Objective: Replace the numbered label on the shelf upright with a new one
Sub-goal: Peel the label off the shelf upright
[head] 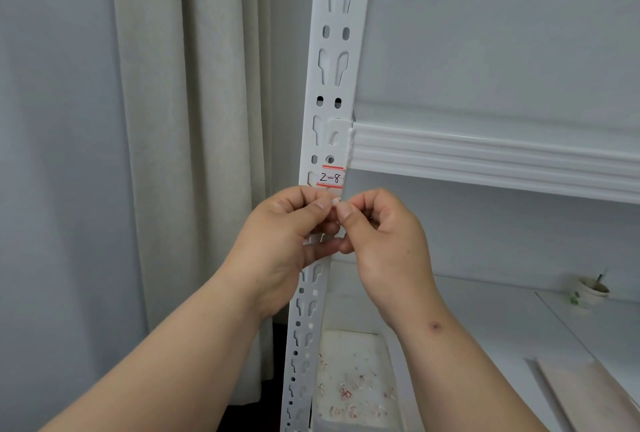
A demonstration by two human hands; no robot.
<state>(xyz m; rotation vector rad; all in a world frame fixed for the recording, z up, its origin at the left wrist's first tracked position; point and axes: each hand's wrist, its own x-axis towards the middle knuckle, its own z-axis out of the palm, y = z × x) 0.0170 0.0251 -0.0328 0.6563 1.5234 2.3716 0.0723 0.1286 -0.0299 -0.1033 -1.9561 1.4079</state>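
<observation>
A white slotted shelf upright [332,60] runs from top to bottom through the middle of the view. A small white label [331,177] with red bands, hand-marked "2-8", is stuck on it just below the shelf beam. Right under the label, my left hand [294,230] and my right hand [384,234] meet in front of the upright. Their thumbs and forefingers pinch a tiny pale scrap [335,202] between them. What the scrap is I cannot tell.
A white ribbed shelf beam [485,157] reaches right from the upright. A beige curtain [194,119] hangs at the left. Below lie a white tray [353,379] strewn with paper scraps, a small pot [590,291] and flat beige boards [588,393].
</observation>
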